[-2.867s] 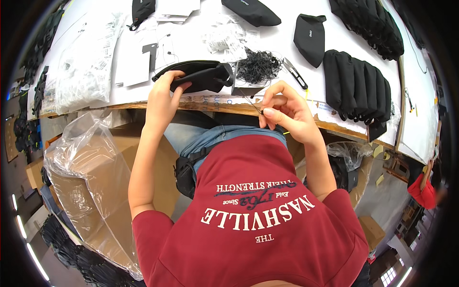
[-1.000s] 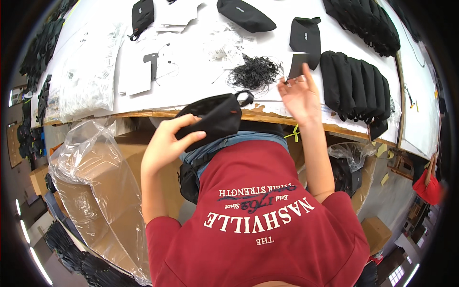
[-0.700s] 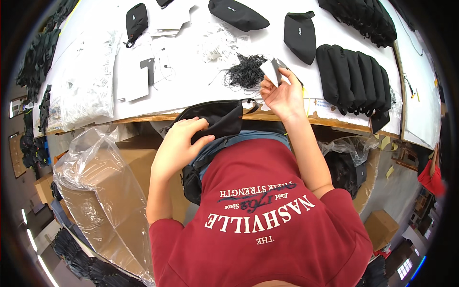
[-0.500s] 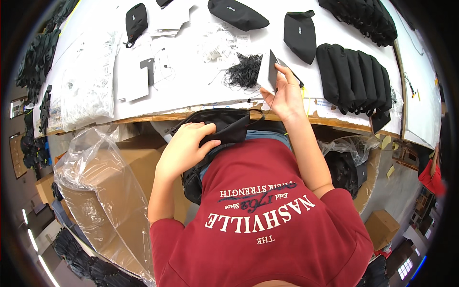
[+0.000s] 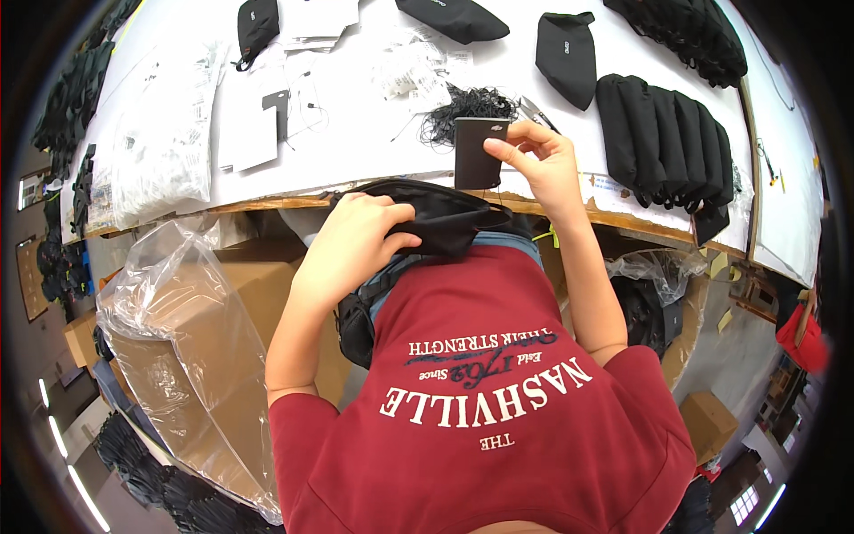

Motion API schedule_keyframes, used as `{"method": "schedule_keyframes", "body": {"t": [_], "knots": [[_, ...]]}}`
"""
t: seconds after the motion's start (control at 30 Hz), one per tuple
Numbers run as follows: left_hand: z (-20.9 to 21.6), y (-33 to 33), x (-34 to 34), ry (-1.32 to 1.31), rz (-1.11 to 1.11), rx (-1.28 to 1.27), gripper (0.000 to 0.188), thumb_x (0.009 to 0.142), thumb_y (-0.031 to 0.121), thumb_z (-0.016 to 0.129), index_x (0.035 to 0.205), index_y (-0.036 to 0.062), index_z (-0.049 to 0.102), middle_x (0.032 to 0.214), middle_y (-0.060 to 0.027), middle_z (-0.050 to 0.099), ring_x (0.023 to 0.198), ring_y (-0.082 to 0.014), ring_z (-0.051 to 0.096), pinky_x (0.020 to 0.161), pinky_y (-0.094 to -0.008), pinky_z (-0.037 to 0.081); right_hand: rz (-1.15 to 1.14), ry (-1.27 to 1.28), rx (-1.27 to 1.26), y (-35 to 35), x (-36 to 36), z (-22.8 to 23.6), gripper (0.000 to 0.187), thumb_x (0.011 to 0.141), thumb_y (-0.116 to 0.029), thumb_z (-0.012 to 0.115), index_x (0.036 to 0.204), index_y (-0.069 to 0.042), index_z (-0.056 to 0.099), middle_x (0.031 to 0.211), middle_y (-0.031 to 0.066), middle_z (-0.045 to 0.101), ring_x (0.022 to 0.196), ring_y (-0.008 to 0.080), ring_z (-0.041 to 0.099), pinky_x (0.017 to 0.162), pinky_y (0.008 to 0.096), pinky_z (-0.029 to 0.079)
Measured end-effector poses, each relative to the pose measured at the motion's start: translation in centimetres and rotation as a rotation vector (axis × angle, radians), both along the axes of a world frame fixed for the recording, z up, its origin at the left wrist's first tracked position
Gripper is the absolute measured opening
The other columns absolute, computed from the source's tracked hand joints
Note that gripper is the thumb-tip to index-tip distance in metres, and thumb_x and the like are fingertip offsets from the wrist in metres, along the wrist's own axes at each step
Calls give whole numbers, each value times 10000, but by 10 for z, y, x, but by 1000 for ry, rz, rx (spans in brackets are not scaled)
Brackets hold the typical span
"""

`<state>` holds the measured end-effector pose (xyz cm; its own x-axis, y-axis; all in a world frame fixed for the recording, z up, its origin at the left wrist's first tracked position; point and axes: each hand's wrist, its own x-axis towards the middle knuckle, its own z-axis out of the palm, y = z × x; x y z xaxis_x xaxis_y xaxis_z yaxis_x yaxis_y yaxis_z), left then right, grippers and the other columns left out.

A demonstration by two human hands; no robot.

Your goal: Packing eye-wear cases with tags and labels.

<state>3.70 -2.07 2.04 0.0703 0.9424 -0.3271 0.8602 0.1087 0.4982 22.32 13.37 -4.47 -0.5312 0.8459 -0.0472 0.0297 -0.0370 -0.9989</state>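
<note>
1. Pouch drop: left hand (image 5: 366, 230) alone seems to steady the black pouch (image 5: 445, 230), on the person's side of the cord pile (image 5: 439, 130), by the edge of the table (image 5: 342, 147); cause would be slack fabric creeping through a one-handed hold
2. Card slip or twist: right hand (image 5: 544, 160) has the black card (image 5: 474, 160) by its upper right corner only, in front of the cord pile; a knock on the pouch rim could swing it or crease a corner
3. Snag: a thin dark line hangs under the card, probably its string, far end unclear; loose strands of the cord pile look close enough in view to tangle with it
4. Snips (image 5: 540, 116) lie just right of the cord pile, near the right fingers; a careless backswing could nudge them
5. Fingers: right thumb and index pinch the card, others curled behind; left thumb and index stand apart at the pouch mouth with fabric between, rest of the left grip partly hidden, can't tell how tight
6. Pouch look: matte black, soft, mouth gaping, sides sagging, small strap loop at the end nearest the cord pile
7. Card look: flat black rectangle, upright, small pale mark near its top, no bend visible
</note>
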Motion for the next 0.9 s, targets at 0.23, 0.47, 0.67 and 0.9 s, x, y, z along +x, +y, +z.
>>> {"method": "schedule_keyframes", "body": {"t": [0.23,0.47,0.67,0.9], "knots": [[-6,5,11,-55,28,197,228,740,189,703,840,2,618,1147,-118,554,980,-310,564,867,-397,431,374,-318,192,-17,-6,10,238,691,-148,773,815,23,665,673,51,614,624,105,504,591,256,408],[-19,3,13,-108,-156,257,203,755,163,685,859,24,581,946,-76,544,876,-266,529,806,-373,420,643,-387,351,-20,0,9,152,761,-138,703,876,-40,691,715,52,607,680,190,512,663,293,430],[-19,-7,15,-126,-122,236,199,760,188,684,815,40,563,805,-70,515,794,-254,518,742,-362,418,741,-474,352,-5,27,24,112,759,-150,674,846,-80,680,888,71,523,834,235,543,728,344,438],[-16,-6,18,-121,-133,248,189,758,184,687,798,47,564,798,-64,516,788,-251,527,744,-355,424,895,-641,453,4,29,44,144,740,-161,699,863,-89,682,849,71,515,795,246,533,690,349,429]]}}
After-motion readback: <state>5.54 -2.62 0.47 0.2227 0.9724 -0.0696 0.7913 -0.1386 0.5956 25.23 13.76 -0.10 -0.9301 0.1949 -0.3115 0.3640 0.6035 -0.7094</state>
